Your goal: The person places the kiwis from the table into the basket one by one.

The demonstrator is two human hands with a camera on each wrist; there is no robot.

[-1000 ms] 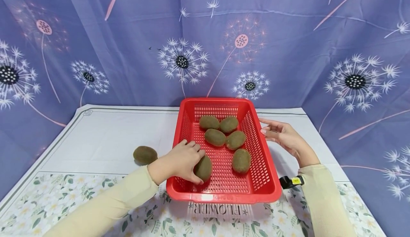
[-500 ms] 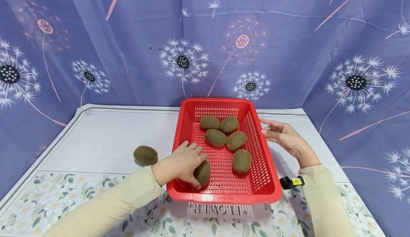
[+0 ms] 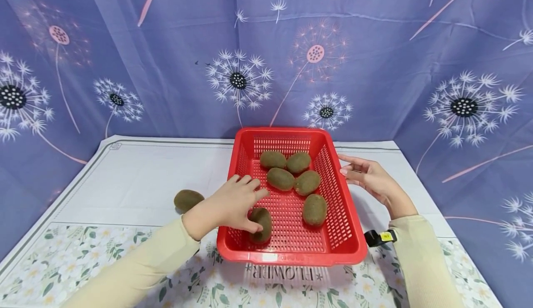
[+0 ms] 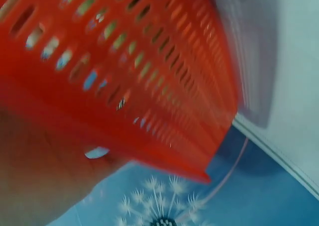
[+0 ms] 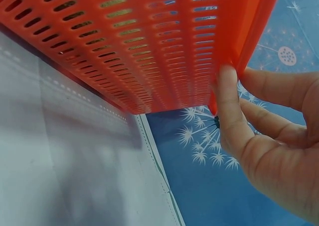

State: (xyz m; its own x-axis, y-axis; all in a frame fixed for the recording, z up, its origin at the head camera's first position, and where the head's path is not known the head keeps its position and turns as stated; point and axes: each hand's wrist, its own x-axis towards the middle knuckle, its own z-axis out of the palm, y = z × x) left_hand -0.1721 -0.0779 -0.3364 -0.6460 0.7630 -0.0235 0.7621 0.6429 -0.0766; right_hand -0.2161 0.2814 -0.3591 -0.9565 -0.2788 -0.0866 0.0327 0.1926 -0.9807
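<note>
A red plastic basket (image 3: 291, 256) with slotted walls holds several brown kiwis, among them one kiwi (image 3: 314, 209) near its right wall. My left hand (image 3: 233, 204) is over the basket's left rim, fingers spread. Its thumb lies over the kiwi (image 3: 262, 231) in the near left corner, without a grip on it. In the left wrist view the hand is dark and blurred beside the basket wall. My right hand (image 3: 374, 181) holds the basket's right rim. In the right wrist view its thumb and a finger (image 5: 279, 89) pinch the rim's edge.
Another kiwi (image 3: 189, 200) lies on the table, left of the basket. The tablecloth (image 3: 166, 160) is white at the back and floral at the front. A purple dandelion-print curtain (image 3: 175, 44) stands behind and along both sides.
My left hand lowers the kiwi onto the basket floor in the near left corner, lets go of it and spreads its fingers. The right hand stays at the rim.
</note>
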